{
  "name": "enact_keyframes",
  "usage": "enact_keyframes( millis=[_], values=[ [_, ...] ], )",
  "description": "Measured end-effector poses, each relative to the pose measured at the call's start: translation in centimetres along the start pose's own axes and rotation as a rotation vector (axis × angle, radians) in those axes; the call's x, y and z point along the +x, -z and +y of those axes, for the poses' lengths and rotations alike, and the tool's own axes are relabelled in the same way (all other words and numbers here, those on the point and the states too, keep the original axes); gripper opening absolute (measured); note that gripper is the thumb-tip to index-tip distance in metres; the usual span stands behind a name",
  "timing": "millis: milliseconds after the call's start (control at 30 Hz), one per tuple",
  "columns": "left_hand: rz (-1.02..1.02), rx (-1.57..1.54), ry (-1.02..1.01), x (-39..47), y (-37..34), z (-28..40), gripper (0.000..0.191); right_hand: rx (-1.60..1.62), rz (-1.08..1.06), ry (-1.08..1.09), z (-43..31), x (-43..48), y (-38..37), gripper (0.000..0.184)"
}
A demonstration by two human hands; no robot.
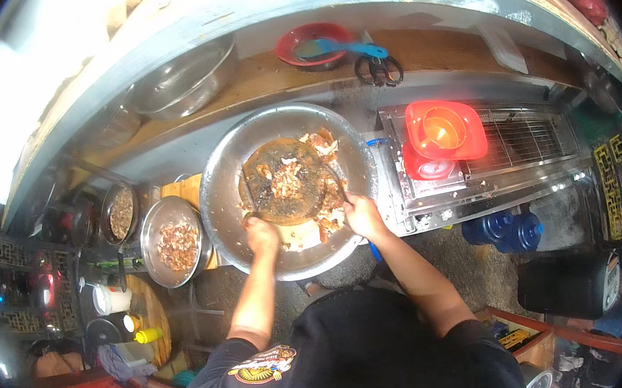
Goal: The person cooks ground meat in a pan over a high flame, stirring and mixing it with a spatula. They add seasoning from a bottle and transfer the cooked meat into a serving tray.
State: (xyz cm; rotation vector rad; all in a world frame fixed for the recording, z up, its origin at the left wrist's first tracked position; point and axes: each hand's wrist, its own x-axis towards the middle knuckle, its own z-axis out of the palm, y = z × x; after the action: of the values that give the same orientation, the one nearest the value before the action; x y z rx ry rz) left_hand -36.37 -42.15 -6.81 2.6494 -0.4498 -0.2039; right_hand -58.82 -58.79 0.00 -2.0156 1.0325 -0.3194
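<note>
A wide metal basin (pixel 220 184) sits before me with a round, dark-stained chopping board (pixel 260 160) inside it. Chopped meat (pixel 287 180) is heaped mid-board, and more pieces (pixel 334 202) lie in the basin along the board's right side. My right hand (pixel 364 216), over the basin's right side, grips a thin dark tool (pixel 339 181), apparently a knife seen nearly edge-on. At the board's near left edge, my left hand (pixel 262 237) is closed around a similar narrow tool (pixel 249 194). A pale slab (pixel 301 235) rests between my hands at the near side.
Left of the basin stands a metal bowl of chopped meat (pixel 177 245), with a filled pan (pixel 121 214) beyond. A grill (pixel 527 134) on the right holds red plastic containers (pixel 474 131). On the back shelf are a red bowl (pixel 290 41), scissors (pixel 379 71) and a large metal pot (pixel 186 87).
</note>
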Motion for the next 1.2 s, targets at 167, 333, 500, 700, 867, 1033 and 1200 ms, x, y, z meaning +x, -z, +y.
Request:
enact_keyframes(
  millis=[167,333,500,700,867,1033,1200],
  values=[
    [-0.191,0.095,-0.250,-3.6,0.1,1.0,0.036,-0.171,-0.101,0.090,-2.0,7.4,-8.2,0.029],
    [0.010,-0.072,-0.310,0.8,4.1,-1.1,0.041,-0.091,-0.004,0.131,-1.1,7.0,-9.8,0.027],
    [-0.204,0.145,-0.299,4.3,5.7,-1.3,0.041,-0.257,-0.053,-0.067,-1.9,5.5,-9.8,0.026],
    [-0.255,0.036,-0.256,3.2,6.4,-1.0,0.040,0.038,0.129,0.081,-3.9,1.2,-7.4,0.036],
    [-0.102,0.135,-0.260,2.1,6.2,-1.4,0.036,0.003,0.197,0.075,-3.5,-1.5,-2.4,0.040],
    [-0.195,0.117,-0.289,1.6,5.2,-1.1,0.036,-0.004,0.264,0.103,-1.9,-3.0,-0.1,0.039],
    [-0.076,0.045,-0.322,1.1,3.8,-0.2,0.039,-0.034,0.247,0.124,-0.3,-3.3,1.0,0.037]
  ],
)
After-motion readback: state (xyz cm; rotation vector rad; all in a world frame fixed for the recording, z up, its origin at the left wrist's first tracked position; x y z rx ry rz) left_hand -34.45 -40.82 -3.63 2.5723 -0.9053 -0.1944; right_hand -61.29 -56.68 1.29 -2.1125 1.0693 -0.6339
